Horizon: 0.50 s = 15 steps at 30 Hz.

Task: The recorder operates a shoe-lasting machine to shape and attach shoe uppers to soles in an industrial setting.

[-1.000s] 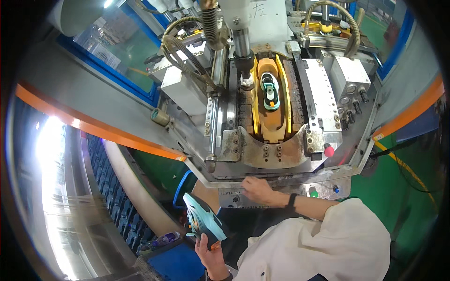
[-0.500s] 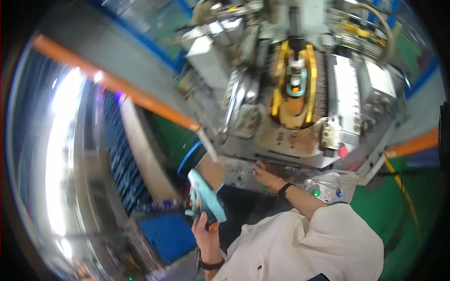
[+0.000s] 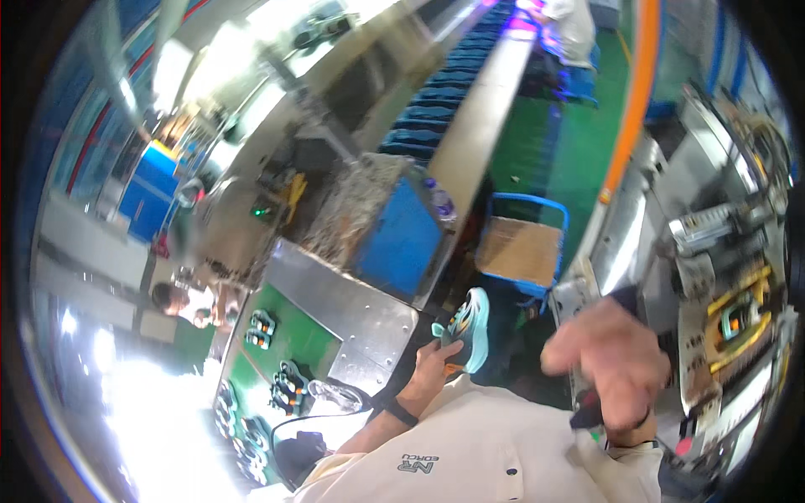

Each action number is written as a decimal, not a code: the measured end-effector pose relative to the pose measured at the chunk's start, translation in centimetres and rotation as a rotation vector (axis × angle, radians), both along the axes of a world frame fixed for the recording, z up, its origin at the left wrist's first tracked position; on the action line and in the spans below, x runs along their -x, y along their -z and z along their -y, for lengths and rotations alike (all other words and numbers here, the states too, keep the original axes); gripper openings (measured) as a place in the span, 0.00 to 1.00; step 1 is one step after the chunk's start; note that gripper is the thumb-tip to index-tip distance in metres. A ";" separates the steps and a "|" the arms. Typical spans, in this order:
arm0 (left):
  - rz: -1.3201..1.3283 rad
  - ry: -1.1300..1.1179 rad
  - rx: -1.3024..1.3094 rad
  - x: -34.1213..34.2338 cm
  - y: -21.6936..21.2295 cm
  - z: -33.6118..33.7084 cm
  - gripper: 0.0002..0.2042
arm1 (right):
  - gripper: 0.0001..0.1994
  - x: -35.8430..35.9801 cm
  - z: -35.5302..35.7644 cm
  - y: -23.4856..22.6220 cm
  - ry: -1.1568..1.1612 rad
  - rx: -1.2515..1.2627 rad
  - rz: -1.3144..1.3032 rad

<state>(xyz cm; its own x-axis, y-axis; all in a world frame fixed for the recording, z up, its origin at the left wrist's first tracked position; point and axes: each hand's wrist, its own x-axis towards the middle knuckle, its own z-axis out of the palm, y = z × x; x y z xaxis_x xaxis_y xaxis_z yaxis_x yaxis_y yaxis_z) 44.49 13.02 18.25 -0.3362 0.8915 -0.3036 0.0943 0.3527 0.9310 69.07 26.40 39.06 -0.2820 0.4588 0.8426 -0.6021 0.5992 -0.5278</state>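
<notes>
My left hand (image 3: 433, 369) is closed around a sneaker (image 3: 476, 329), mint-green and black with a little orange. The shoe is held in front of my body with its sole side turned to the right, and my fingers cover part of its upper. My right hand (image 3: 612, 360) is raised at the right, holding no visible object. Motion blurs its fingers, so their closure is unclear. Beside it on the right stands a machine, where another mint-coloured shoe (image 3: 738, 324) sits between yellow side pieces (image 3: 759, 331).
Several shoes (image 3: 289, 381) stand on a green belt (image 3: 293, 323) at the left, beside a metal plate (image 3: 369, 327). Ahead are a blue-sided box (image 3: 402, 239), a blue-framed cart (image 3: 520, 247) and a long conveyor (image 3: 419, 117). One person (image 3: 570, 33) is far ahead, another (image 3: 197, 302) at left.
The view has swung left, bringing the belt of shoes into sight and the machine to the right edge. My right hand has left the machine's front edge and risen; my left still holds the sneaker.
</notes>
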 end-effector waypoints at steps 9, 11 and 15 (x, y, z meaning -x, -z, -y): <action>0.622 -0.931 0.045 17.3 7.6 7.2 0.16 | 0.39 22.1 7.0 -7.3 -0.992 -0.076 -0.320; 0.610 -1.006 -0.104 23.0 12.5 11.1 0.17 | 0.41 27.1 8.9 -8.4 -1.134 0.096 -0.501; 0.367 -1.209 -0.144 32.3 16.2 15.2 0.18 | 0.28 36.8 7.9 -9.4 -1.103 0.247 -0.388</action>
